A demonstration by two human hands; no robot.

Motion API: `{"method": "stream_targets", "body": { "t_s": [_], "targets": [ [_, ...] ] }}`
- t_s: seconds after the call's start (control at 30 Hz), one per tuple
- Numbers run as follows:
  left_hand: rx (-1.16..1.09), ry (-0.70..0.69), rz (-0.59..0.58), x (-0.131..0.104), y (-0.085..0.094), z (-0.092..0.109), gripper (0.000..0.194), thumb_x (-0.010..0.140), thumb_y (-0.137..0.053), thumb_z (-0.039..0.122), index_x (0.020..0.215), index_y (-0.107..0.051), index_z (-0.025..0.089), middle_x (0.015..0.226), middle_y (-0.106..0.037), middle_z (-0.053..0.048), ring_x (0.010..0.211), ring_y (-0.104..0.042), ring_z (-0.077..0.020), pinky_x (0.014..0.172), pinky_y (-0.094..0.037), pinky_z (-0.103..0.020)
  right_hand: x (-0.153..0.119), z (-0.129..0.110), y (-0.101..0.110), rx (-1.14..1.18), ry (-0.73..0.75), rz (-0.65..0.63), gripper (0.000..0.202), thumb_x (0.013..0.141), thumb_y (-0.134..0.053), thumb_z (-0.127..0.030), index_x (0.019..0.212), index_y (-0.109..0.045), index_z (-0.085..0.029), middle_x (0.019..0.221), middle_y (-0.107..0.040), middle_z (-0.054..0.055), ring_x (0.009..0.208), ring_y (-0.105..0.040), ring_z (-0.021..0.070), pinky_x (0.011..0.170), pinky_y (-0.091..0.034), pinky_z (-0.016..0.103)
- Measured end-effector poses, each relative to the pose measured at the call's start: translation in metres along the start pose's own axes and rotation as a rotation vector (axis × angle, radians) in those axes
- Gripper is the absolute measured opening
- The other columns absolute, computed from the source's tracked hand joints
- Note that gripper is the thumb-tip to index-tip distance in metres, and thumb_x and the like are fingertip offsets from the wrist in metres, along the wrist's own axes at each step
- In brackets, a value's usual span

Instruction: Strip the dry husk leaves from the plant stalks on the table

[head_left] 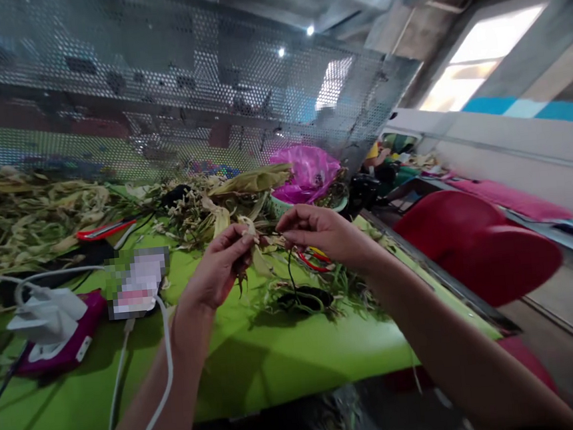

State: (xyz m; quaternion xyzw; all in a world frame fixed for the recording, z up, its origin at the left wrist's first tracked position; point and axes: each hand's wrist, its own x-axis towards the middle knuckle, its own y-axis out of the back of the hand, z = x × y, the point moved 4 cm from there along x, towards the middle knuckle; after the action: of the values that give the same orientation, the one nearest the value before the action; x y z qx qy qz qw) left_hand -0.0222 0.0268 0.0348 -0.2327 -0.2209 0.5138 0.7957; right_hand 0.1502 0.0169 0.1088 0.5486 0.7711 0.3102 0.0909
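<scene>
My left hand [224, 262] is closed in a pinch on a pale dried husk [252, 230], near the middle of the green table [280, 369]. To its right, my right hand [313, 231] is closed with thumb and fingertips on a thin dark cord [292, 275] that hangs down to a dark coil [304, 300] lying among green leaf scraps. A small gap separates the two hands. Red and yellow handled tools [314, 259] lie partly hidden behind my right hand. Beyond the hands is a heap of dried stems and husks [190, 210].
A phone [139, 281] with a white cable lies at left, beside a purple power strip [61, 335] with white plugs. Red-handled scissors [104, 231] rest behind them. A pink plastic bag [307, 173] sits in a bowl. A perforated metal screen [156, 99] borders the back; a red chair [470, 246] stands right.
</scene>
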Motion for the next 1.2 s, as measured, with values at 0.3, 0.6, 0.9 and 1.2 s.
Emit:
{"method": "stream_targets", "body": {
  "t_s": [0.3, 0.6, 0.9, 1.2],
  "targets": [
    [-0.12, -0.107, 0.073, -0.002, 0.007, 0.018, 0.025, 0.067, -0.078, 0.022, 0.078, -0.057, 0.017, 0.079, -0.069, 0.001, 0.046, -0.043, -0.0007, 0.04, -0.032, -0.01, -0.066, 0.041, -0.015, -0.64, -0.047, -0.311, 0.04, 0.075, -0.072, -0.04, 0.11, -0.065, -0.02, 0.104, -0.064, 0.008, 0.098, -0.058, 0.0248, 0.086, -0.044, 0.036],
    [-0.118, -0.177, 0.22, -0.007, 0.019, 0.034, 0.018, 0.067, -0.076, 0.019, 0.077, -0.06, 0.02, 0.082, -0.068, 0.002, 0.047, -0.039, -0.0011, 0.04, -0.033, -0.011, -0.083, 0.056, -0.007, -0.705, -0.084, -0.102, 0.037, 0.079, -0.064, -0.029, 0.115, -0.063, -0.02, 0.103, -0.067, 0.008, 0.095, -0.062, 0.0241, 0.084, -0.046, 0.035],
    [0.185, -0.023, 0.195, 0.007, 0.013, -0.003, 0.026, 0.063, -0.08, 0.03, 0.075, -0.061, 0.016, 0.075, -0.066, 0.0, 0.051, -0.044, -0.004, 0.044, -0.034, -0.014, -0.052, 0.121, 0.15, -0.939, -0.4, 0.396, 0.046, 0.078, -0.065, -0.041, 0.12, -0.066, -0.023, 0.116, -0.067, 0.008, 0.101, -0.061, 0.0251, 0.085, -0.044, 0.032],
    [0.236, 0.028, 0.198, 0.008, 0.013, -0.011, 0.029, 0.067, -0.078, 0.034, 0.079, -0.059, 0.015, 0.1, -0.069, -0.003, 0.054, -0.042, -0.0024, 0.047, -0.035, -0.014, -0.061, 0.179, 0.166, -0.927, -0.564, 0.559, 0.025, 0.08, -0.056, -0.033, 0.093, -0.075, -0.024, 0.094, -0.074, 0.004, 0.082, -0.064, 0.0207, 0.06, -0.038, 0.026]
  ]
}}
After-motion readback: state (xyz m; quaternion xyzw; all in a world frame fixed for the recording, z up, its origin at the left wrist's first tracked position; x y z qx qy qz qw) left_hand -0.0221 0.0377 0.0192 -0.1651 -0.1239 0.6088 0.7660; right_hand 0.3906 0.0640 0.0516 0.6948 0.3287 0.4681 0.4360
